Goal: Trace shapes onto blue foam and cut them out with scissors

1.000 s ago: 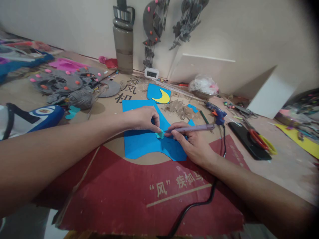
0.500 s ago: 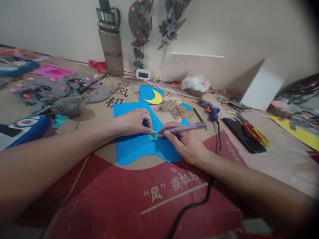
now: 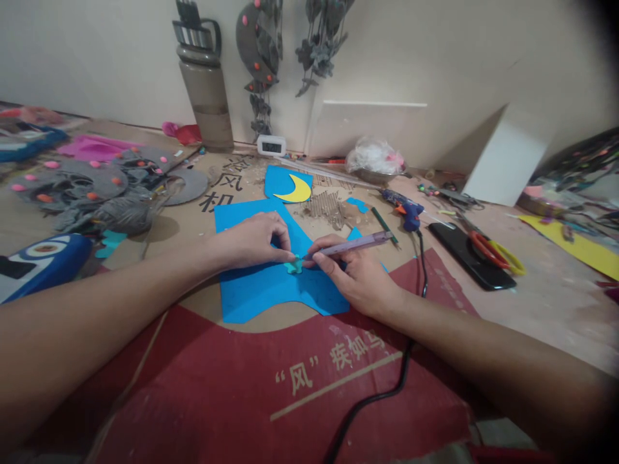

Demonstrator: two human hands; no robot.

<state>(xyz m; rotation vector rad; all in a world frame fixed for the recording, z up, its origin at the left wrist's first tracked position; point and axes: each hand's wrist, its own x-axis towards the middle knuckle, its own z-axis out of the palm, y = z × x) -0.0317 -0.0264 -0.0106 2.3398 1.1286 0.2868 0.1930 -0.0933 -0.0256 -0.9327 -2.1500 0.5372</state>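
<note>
A blue sheet [image 3: 256, 293] with a curved lower edge lies on the cardboard under both hands. On it sits a small turquoise cutout [image 3: 293, 265] with a wavy outline. The fingertips of my left hand [image 3: 261, 238] are closed on the cutout's upper edge, against the sheet. My right hand [image 3: 355, 274] grips a pale purple pen [image 3: 355, 244], its tip at the cutout's right edge. Beyond the sheet lies a smaller blue piece [image 3: 275, 177] with a yellow crescent [image 3: 300, 191] on it.
A glue gun [image 3: 409, 212] lies at right, its black cord [image 3: 372, 399] crossing the red cardboard [image 3: 217, 399]. Farther right, scissors [image 3: 488, 248] rest on a black phone [image 3: 469, 258]. A tall bottle [image 3: 207, 96] stands behind, and grey felt pieces [image 3: 91, 180] with pink dots lie at left.
The camera view has shifted slightly, so most things appear a little farther left. The pen tip stays at the turquoise cutout's edge, and my left fingers still hold it.
</note>
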